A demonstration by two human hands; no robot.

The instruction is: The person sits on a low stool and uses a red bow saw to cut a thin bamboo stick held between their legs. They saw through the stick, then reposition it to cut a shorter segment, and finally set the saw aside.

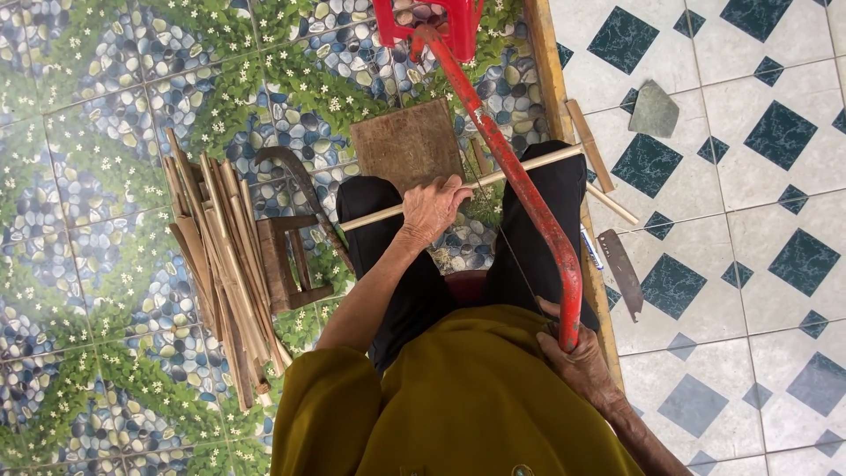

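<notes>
A pile of bamboo strips (220,264) lay on the pebble-patterned floor at the left. The left hand (434,208) grasped a pale bamboo stick (529,166) lying across the person's knees, fingers curled over it. The right hand (577,361) clenched the handle of a red bow saw (515,172), which crossed over the stick.

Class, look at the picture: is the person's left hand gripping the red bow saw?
No: the left hand grips the pale bamboo stick laid across the knees, while the right hand holds the red bow saw.
</notes>
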